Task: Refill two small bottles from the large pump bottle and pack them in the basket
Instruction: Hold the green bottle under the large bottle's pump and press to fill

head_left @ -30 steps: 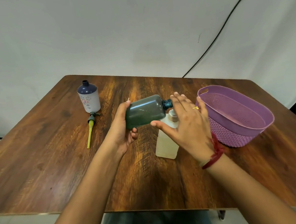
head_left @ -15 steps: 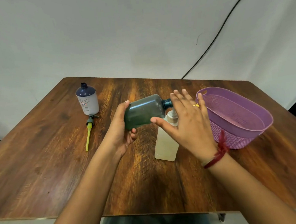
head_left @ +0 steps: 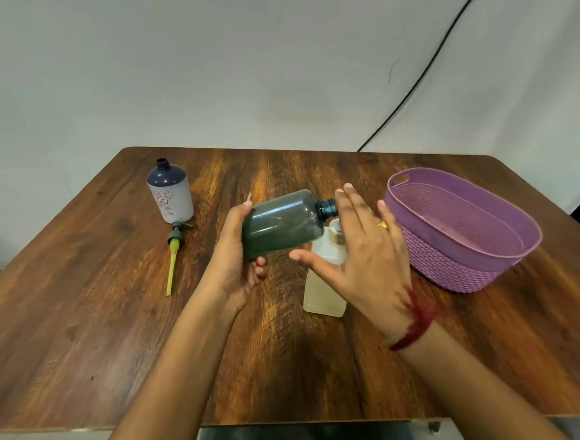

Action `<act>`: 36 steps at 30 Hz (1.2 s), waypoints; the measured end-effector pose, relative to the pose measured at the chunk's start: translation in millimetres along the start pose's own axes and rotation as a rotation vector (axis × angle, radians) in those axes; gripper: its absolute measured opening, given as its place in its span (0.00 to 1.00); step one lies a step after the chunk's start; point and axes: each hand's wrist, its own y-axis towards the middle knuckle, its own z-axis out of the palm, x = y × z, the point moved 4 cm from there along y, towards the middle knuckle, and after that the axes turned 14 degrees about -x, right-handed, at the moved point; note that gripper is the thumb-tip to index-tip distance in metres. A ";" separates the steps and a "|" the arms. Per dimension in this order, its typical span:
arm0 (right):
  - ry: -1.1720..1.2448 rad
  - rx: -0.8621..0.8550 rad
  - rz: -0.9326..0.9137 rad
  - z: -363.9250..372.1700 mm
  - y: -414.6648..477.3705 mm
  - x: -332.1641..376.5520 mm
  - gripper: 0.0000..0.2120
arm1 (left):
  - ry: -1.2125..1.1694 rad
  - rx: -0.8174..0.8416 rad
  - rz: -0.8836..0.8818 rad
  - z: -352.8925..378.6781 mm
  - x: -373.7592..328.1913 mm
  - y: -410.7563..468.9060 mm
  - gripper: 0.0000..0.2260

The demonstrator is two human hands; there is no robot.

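Note:
My left hand (head_left: 231, 261) grips a dark green small bottle (head_left: 282, 225) by its base and holds it on its side, its open neck pointing right. The neck sits just above the pump head (head_left: 334, 232) of a pale, clear large bottle (head_left: 323, 293) that stands on the table. Over that pump head lies my right hand (head_left: 364, 249), flat with fingers spread; whether it touches the pump is hidden. A second small bottle (head_left: 172, 197), white with a navy top and no cap, stands at the far left. The purple basket (head_left: 450, 270) sits to the right with nothing in it.
A loose pump with a yellow tube (head_left: 174, 257) lies in front of the white bottle. The wooden table (head_left: 83, 320) ends close to my body. A black cable (head_left: 425, 69) runs down the white wall behind.
Both hands and the green bottle stay almost where they were, at the pump head. Only the view shifts slightly.

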 end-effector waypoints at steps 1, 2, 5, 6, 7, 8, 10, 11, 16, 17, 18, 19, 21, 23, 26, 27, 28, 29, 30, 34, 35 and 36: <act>-0.005 0.001 -0.004 2.0 -1.4 0.0 0.45 | -0.005 -0.006 -0.009 -0.7 1.7 -0.8 0.16; -0.004 0.004 -0.007 1.9 -0.5 -0.5 0.45 | -0.011 -0.006 -0.017 -1.0 2.5 -1.6 0.15; -0.009 0.001 -0.023 -6.3 11.3 -3.5 0.45 | -0.016 0.007 -0.020 0.5 1.4 -3.4 0.15; -0.022 -0.003 -0.030 -8.5 13.7 -4.1 0.46 | -0.018 0.011 -0.016 1.3 0.2 -3.6 0.15; -0.036 -0.010 -0.033 -9.3 13.8 -4.2 0.46 | -0.024 0.012 -0.012 1.9 -0.7 -3.5 0.15; -0.046 -0.012 -0.029 -8.6 11.8 -3.7 0.46 | -0.028 0.009 -0.008 2.0 -1.5 -3.3 0.15; -0.047 -0.019 -0.013 -4.9 5.9 -1.8 0.45 | -0.021 0.000 -0.002 1.0 -1.9 -2.4 0.15; -0.044 -0.020 -0.007 -2.4 3.7 -1.2 0.45 | -0.017 -0.004 -0.005 0.3 -1.3 -2.1 0.15; -0.022 -0.017 -0.012 -2.8 4.9 -1.4 0.45 | -0.007 0.002 -0.018 -0.8 -1.5 -3.2 0.16; -0.024 -0.018 -0.012 -5.6 8.1 -1.5 0.45 | -0.008 0.010 -0.017 0.0 -2.5 -3.5 0.16; -0.025 -0.018 -0.008 -7.7 11.1 -2.0 0.45 | -0.010 0.017 -0.014 1.1 -3.2 -3.4 0.16; -0.028 -0.027 -0.004 -9.3 12.8 -2.6 0.44 | -0.013 0.019 -0.011 2.1 -3.5 -2.7 0.16; -0.023 -0.051 0.013 -8.8 9.3 -1.8 0.43 | -0.018 0.013 -0.008 1.6 -2.3 -1.2 0.16; -0.008 -0.064 0.028 -4.0 2.0 0.2 0.42 | -0.026 0.006 -0.025 -0.2 0.8 -1.2 0.16; -0.005 -0.048 0.031 1.5 -1.0 0.8 0.41 | -0.022 -0.004 -0.048 -1.3 3.4 -0.7 0.16; -0.015 -0.046 0.020 0.3 0.5 0.2 0.41 | -0.019 -0.001 -0.044 -1.4 2.4 -0.4 0.16; -0.027 -0.046 0.007 -1.9 3.2 -0.5 0.42 | -0.018 0.005 -0.037 -0.7 0.9 0.0 0.17; -0.041 -0.041 -0.001 -4.7 6.0 -1.0 0.42 | -0.019 0.012 -0.029 0.2 -0.6 0.5 0.17; -0.051 -0.029 -0.003 -7.4 7.7 -1.7 0.43 | -0.022 0.019 -0.024 1.4 -1.9 0.4 0.17; -0.044 -0.017 0.032 -6.5 4.7 -2.0 0.44 | -0.038 0.023 -0.016 2.1 -1.2 0.1 0.16; -0.039 -0.010 0.037 -4.2 2.2 -0.3 0.44 | -0.038 0.017 -0.016 1.0 -0.6 0.1 0.16; -0.034 -0.001 0.038 -2.0 0.9 0.8 0.44 | -0.036 0.010 -0.016 0.1 -0.4 0.2 0.16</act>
